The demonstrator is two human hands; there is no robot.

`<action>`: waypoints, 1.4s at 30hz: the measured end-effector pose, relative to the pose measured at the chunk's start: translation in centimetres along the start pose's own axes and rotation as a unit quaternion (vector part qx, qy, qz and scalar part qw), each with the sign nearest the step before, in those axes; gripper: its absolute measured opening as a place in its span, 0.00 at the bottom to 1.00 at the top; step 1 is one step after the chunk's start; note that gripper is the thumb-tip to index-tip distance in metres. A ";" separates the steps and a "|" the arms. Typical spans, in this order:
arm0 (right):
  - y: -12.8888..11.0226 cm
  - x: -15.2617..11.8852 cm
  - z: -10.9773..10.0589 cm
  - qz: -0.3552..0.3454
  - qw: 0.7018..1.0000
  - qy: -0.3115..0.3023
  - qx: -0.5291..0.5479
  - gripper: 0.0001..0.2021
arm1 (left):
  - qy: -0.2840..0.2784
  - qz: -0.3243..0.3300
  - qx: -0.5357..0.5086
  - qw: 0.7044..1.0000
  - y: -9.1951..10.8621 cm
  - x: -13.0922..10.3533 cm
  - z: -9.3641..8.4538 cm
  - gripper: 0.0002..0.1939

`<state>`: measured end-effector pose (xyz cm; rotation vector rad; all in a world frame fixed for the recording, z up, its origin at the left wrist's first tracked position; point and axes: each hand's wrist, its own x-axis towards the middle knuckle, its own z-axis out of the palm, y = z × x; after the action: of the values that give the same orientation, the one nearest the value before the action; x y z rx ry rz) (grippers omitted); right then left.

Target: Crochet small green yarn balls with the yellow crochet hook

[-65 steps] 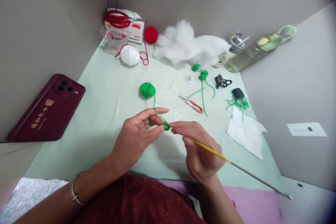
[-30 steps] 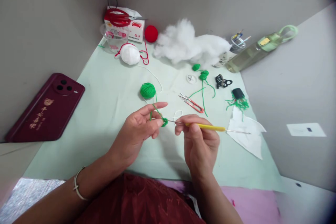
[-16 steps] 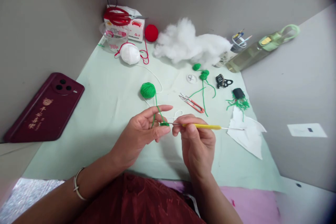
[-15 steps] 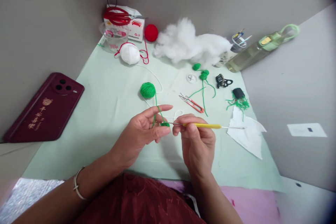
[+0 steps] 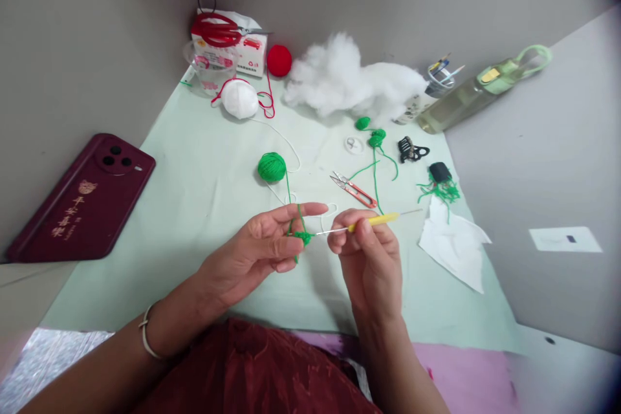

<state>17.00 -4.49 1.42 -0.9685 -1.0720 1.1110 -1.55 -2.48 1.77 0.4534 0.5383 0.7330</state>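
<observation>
Between the thumb and fingers of my left hand (image 5: 266,242) is a small green crochet piece (image 5: 305,237). The index finger of that hand stretches out to the right, with green yarn running over it to a green yarn ball (image 5: 272,167) on the table. My right hand (image 5: 369,249) is closed around the yellow handle of a crochet hook (image 5: 373,222). The hook's metal tip points left and meets the green piece. Its thin rear end sticks out to the right, tilted slightly upward.
Orange thread snips (image 5: 356,191) lie just beyond my right hand. Farther back are white stuffing (image 5: 344,81), a white yarn ball (image 5: 239,99) and a red one (image 5: 279,61). A bottle (image 5: 470,100) leans at the right; a dark red phone (image 5: 85,197) is at the left.
The hook has tilted, its rear end rising, and drawn slightly to the right. My left hand has turned a little, and its index finger now reaches farther right.
</observation>
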 end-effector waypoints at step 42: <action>0.7 -0.3 1.5 -0.075 0.991 0.006 -0.113 0.07 | 0.125 0.097 0.072 0.985 -1.0 0.4 0.9 0.18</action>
<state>15.35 -4.60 1.02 -1.0507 -1.2583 0.8720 -0.25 -3.05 1.83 0.5576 0.7933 0.9486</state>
